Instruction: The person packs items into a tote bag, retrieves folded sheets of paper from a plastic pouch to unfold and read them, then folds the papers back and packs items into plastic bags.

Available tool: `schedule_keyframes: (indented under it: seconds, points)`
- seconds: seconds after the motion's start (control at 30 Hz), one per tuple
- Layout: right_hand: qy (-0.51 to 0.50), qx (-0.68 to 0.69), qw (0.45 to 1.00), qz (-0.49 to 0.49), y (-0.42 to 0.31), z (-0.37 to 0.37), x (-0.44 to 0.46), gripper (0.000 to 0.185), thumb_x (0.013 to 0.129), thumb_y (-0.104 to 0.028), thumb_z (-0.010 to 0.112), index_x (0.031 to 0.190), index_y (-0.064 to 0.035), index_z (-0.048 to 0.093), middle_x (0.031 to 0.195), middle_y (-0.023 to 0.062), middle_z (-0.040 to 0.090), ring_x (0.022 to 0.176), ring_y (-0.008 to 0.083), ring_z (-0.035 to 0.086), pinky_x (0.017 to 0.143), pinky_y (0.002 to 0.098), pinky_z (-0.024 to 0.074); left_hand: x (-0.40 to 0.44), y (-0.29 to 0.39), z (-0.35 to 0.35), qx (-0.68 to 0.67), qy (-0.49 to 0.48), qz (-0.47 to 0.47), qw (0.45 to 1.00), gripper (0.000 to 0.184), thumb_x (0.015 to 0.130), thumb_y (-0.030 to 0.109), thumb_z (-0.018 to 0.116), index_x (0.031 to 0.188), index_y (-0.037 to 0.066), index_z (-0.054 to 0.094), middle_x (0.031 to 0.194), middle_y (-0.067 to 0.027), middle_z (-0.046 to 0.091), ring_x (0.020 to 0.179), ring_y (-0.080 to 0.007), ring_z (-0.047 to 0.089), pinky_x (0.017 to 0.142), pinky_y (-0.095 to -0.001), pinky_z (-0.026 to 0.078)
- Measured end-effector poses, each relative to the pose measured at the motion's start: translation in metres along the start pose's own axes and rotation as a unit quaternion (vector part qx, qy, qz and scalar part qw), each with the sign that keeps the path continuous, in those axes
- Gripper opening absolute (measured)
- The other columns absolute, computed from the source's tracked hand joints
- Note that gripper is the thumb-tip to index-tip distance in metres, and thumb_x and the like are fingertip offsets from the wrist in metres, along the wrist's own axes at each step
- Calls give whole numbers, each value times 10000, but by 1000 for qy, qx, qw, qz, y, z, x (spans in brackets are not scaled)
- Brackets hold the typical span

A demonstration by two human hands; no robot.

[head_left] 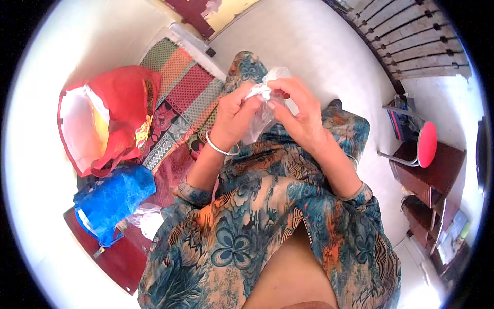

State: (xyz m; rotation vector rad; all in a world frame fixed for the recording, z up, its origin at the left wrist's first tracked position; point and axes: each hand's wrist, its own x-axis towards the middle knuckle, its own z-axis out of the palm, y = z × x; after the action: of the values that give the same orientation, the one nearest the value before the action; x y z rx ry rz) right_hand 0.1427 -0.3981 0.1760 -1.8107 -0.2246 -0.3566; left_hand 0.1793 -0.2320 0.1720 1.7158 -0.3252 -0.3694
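Both hands meet over my lap at a clear plastic bag [261,122], whose neck is bunched or knotted in whitish folds. My left hand [235,110], with a pale bangle at the wrist, pinches the bunched neck from the left. From the right, my right hand [301,113] grips the same neck between thumb and fingers. Part of the bag sticks up above the fingers, and the rest hangs below them. What the bag holds, if anything, I cannot make out. Beneath it lies the patterned fabric of my clothes [267,159].
Left of me, a red bag [126,98] stands open on a patterned woven cover [177,87]. A blue bag [116,201] and a crumpled clear plastic bag [149,219] lie nearer. At right are a red round seat [426,144], brown furniture [432,175] and a barred metal gate [406,38].
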Motion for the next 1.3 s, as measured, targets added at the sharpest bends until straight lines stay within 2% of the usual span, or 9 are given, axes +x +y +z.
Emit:
schedule_keyframes:
  seconds: [0.2,0.37,0.5,0.63,0.73,0.83,0.97,1.17,1.3]
  points:
    - [24,-6,999,-31,12,-10,-13,213,768,4,602,978,-32,598,897,121,593,777,277,595,685,331,482,3,-2,21,115,8,59,992,135,784,123,586,831,0,557,713,-63,549,638,-154,511,612,-285,437]
    - [42,17,999,-23,10,-17,-11,156,796,-2,582,946,-37,603,899,113,584,774,266,590,712,318,473,15,18,38,164,49,196,966,428,749,28,603,1170,25,522,1004,-84,580,886,-160,572,806,-264,451]
    - [100,23,995,-21,11,-13,-11,103,847,-27,562,943,-34,598,896,64,580,786,189,586,738,277,460,15,19,41,133,-4,138,982,362,769,36,579,1129,16,547,1011,-101,598,902,-184,590,801,-280,459]
    - [148,267,943,133,-6,-24,-2,87,907,-55,535,951,-19,600,911,2,549,818,79,538,755,222,443,11,7,33,196,-7,100,976,217,785,53,555,995,7,586,912,-108,612,854,-168,597,771,-265,461]
    - [153,230,951,138,6,-28,-3,133,904,-54,535,1026,-23,578,942,16,557,837,73,539,754,209,437,9,1,35,180,2,90,980,216,787,48,553,996,10,590,886,-91,615,814,-144,590,747,-256,461]
    - [107,270,943,163,12,-23,-4,294,872,-87,585,1154,-37,520,963,40,572,888,107,549,781,247,446,12,-2,37,146,80,109,980,164,769,89,569,914,14,590,751,-142,613,665,-242,610,613,-324,469]
    - [4,83,993,89,14,-12,-10,571,762,-115,680,1271,-44,432,963,82,589,935,209,563,882,353,430,12,3,31,149,110,83,979,147,779,92,592,897,4,585,704,-114,588,622,-143,566,583,-283,454]
    - [-11,-15,999,45,21,-11,-13,565,726,-36,631,1262,-76,457,945,94,582,931,216,572,876,331,433,9,-2,21,45,56,37,997,150,789,97,605,903,0,592,788,-49,587,702,-100,536,630,-243,440]
    - [38,83,987,130,23,-14,-16,446,780,-16,565,1219,-64,496,936,78,589,899,169,572,838,294,446,7,8,22,-4,-15,30,999,177,817,95,577,957,-12,599,859,-24,558,768,-85,513,675,-221,421]
